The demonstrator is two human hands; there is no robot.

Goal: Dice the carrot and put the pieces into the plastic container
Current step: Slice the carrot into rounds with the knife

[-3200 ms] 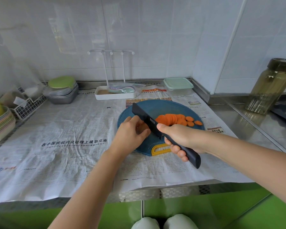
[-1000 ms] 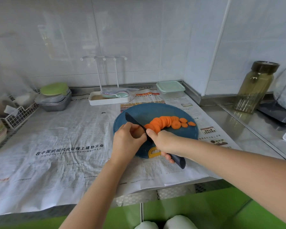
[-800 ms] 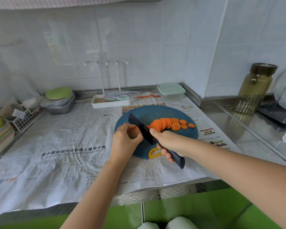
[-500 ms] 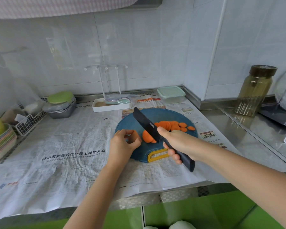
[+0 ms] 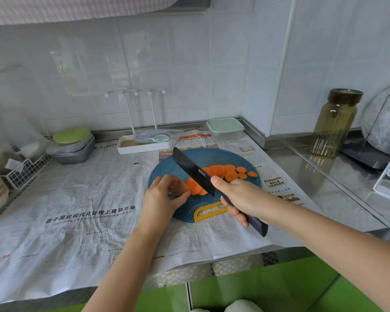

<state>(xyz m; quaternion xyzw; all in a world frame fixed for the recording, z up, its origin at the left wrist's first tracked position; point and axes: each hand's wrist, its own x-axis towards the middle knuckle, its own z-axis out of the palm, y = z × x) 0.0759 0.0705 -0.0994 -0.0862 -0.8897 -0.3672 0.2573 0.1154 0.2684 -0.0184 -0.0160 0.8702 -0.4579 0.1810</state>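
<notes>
My right hand (image 5: 239, 194) is wrapped tight around the handle of the black knife (image 5: 203, 176), its blade angled up and away to the left over the board. My left hand (image 5: 164, 194) rests at the near left edge of the round blue cutting board (image 5: 167, 165), fingers curled in a loose pinch just beside the nearest carrot slices (image 5: 214, 174); I cannot tell whether it holds a piece. The slices fan across the board toward its right rim. Newspaper (image 5: 77, 199) lies wide and bare to my left. Beyond the board, against the wall, stands the lidded plastic container (image 5: 225, 128), well apart from the carrot.
</notes>
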